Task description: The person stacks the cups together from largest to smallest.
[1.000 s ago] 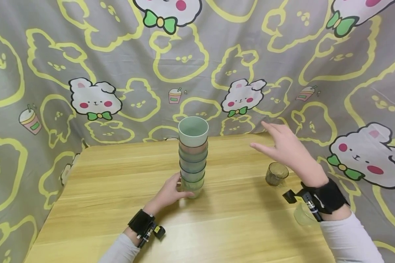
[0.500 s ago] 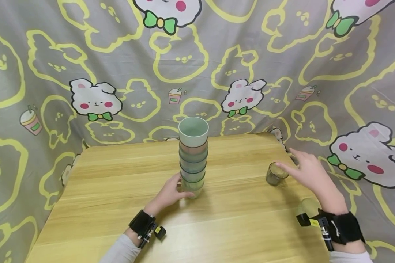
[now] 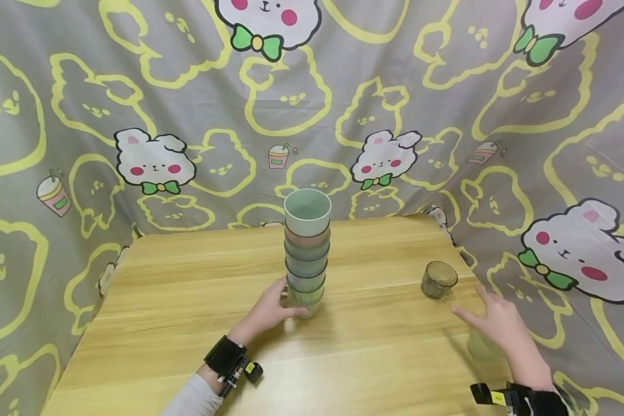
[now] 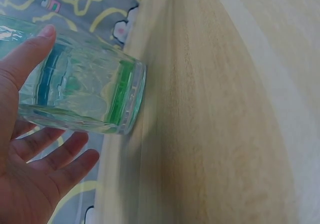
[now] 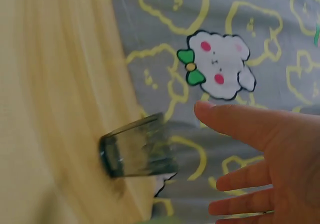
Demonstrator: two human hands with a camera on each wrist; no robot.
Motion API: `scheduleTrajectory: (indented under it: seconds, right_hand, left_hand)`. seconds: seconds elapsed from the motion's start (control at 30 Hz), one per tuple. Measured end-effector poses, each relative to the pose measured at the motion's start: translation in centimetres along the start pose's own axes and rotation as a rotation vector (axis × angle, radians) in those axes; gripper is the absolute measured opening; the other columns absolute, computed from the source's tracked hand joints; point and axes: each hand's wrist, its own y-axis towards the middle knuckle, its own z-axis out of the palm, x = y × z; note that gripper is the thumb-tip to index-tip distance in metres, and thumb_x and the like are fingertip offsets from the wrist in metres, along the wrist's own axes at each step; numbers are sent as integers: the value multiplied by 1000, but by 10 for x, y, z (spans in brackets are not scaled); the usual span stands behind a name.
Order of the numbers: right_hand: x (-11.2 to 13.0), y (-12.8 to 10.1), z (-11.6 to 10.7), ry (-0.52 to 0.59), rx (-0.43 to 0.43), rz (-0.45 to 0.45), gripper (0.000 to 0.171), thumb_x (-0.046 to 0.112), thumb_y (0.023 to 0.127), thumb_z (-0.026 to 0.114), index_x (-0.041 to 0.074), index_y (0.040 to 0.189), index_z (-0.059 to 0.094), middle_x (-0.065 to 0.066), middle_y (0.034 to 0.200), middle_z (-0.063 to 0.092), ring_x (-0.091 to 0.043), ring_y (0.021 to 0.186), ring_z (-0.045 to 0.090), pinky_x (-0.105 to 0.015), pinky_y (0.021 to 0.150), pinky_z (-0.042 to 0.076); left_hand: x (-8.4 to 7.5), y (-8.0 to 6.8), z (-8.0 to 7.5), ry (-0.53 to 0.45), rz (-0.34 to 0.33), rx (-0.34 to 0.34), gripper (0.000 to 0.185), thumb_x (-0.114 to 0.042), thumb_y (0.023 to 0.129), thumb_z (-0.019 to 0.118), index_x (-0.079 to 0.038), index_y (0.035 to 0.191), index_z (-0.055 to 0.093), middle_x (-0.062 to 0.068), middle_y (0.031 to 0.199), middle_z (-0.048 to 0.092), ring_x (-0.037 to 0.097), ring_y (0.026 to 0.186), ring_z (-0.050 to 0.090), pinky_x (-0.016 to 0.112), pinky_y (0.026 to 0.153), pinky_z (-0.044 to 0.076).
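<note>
A tall stack of nested cups (image 3: pixel 307 254) stands upright on the wooden table, an opaque pale green cup on top and several tinted clear ones beneath. My left hand (image 3: pixel 265 312) holds the stack low down, thumb on the near side and fingers around the back. Seen from the left wrist, the thumb lies along the clear bottom cup (image 4: pixel 90 89). My right hand (image 3: pixel 507 329) hovers at the table's right side with its fingers spread, holding nothing. Partly hidden under it is a yellowish clear cup (image 3: pixel 479 348). Beyond it stands a smoky dark glass cup (image 3: pixel 439 281).
The wooden table (image 3: pixel 187 277) reaches back to a grey curtain (image 3: pixel 213 104) printed with bunnies, which also hangs along the left and right sides. The smoky cup stands near the table's right edge.
My right hand has moved down and toward me, past the smoky cup to over the yellowish one. The left hand and the stack stay in place.
</note>
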Motion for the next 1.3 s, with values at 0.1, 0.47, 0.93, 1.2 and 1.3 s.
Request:
scheduleTrajectory:
  seconds: [0.1, 0.47, 0.93, 1.2, 1.3]
  right_hand:
    - [-8, -7, 6, 3, 44, 40, 97, 60, 89, 58, -17, 141, 31, -49, 133, 38, -68, 116, 37, -74, 94, 38]
    - [-28, -26, 19, -2, 91, 91, 95, 53, 84, 69, -22, 134, 37, -51, 130, 36, -67, 115, 38, -72, 93, 40]
    - [-25, -21, 17, -12, 141, 90, 92, 43, 80, 74, -21, 134, 36, -50, 129, 38, -65, 114, 41, -70, 91, 43]
    - [-3, -12, 16, -11, 74, 12, 79, 32, 81, 74, -21, 131, 42, -47, 127, 45, -64, 112, 44, -70, 92, 43]
    - [9, -8, 15, -1, 38, -30, 76, 29, 81, 74, -20, 130, 44, -46, 126, 47, -63, 112, 45, -69, 93, 43]
  left_hand:
    - [-1, 0, -1, -6, 3, 2, 83, -45, 71, 84, -24, 142, 45, 0, 141, 54, 22, 130, 51, 45, 104, 50]
    - [-1, -1, -1, -5, 12, 2, 83, -45, 72, 83, -23, 142, 45, 1, 141, 54, 23, 129, 52, 45, 103, 51]
    - [0, 0, -1, -1, 2, 4, 84, -45, 70, 84, -26, 142, 44, 0, 142, 53, 22, 131, 50, 45, 104, 50]
    - [-3, -1, -1, -6, -7, 3, 85, -39, 71, 85, -24, 144, 43, 2, 144, 51, 24, 132, 50, 47, 104, 50]
    - [-3, -2, -1, -3, -10, 3, 86, -38, 71, 85, -24, 144, 42, 2, 145, 51, 24, 132, 49, 47, 104, 50]
